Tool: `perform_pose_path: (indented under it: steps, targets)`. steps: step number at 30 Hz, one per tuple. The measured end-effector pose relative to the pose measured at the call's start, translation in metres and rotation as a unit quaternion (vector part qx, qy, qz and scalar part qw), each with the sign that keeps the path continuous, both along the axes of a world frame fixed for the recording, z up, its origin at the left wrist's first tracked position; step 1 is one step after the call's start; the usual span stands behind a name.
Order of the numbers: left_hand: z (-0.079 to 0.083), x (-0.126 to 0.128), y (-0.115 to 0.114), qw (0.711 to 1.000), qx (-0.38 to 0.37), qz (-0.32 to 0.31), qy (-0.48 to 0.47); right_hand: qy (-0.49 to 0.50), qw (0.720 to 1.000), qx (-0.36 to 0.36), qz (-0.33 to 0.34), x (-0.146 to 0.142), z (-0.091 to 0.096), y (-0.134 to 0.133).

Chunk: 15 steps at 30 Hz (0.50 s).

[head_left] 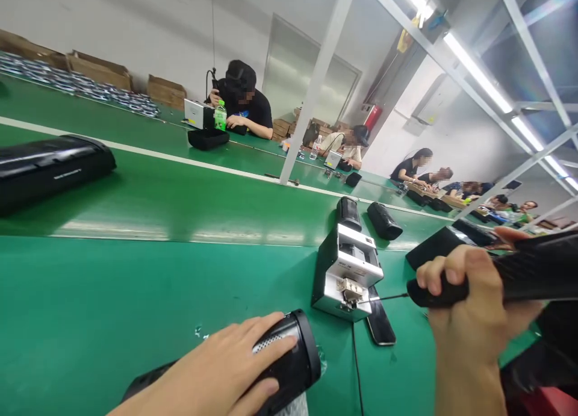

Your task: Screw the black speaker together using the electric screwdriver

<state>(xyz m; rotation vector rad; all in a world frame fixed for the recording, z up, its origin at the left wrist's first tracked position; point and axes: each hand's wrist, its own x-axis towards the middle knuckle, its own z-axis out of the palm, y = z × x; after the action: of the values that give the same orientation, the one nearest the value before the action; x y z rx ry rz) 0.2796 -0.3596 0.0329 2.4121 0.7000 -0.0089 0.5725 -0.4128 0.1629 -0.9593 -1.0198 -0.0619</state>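
My right hand (478, 295) is wrapped round a black electric screwdriver (438, 291), whose thin bit points left. The bit's tip is at the front of a silver-and-black screw feeder (350, 274), where small metal parts show. My left hand (244, 362) grips a black rounded speaker (300, 356) lying on the green mat, fingers spread over its top beside a perforated silver grille. Part of the speaker is hidden under my hand and forearm. A dark phone (380, 319) lies against the feeder's right side.
Black casings (347, 212) stand behind the feeder, and a long black casing (58, 169) lies at left. A white post (311, 97) rises from the bench. A cable (356, 368) runs forward from the feeder. Across the bench a person (250, 106) works near a green bottle (220, 116).
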Motion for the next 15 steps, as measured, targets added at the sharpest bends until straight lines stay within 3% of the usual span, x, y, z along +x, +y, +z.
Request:
perform_pose_path:
  steps: [4,8,12,15]
  targets:
    - [0.006,-0.002,-0.003,0.999,-0.022,0.001,0.024,0.007,1.0,-0.007,0.029,0.009,-0.023,0.028]
    - [0.006,-0.003,-0.002,0.999,-0.012,-0.007,0.029,0.017,0.997,-0.047,0.064,0.016,-0.038,0.035]
    - [0.001,-0.002,-0.001,1.0,0.019,-0.013,-0.008,0.026,0.993,-0.079,0.088,0.011,-0.034,0.026]
    - [-0.002,-0.001,-0.002,0.998,0.046,-0.016,-0.038,0.041,0.985,-0.126,0.106,0.0,-0.029,0.004]
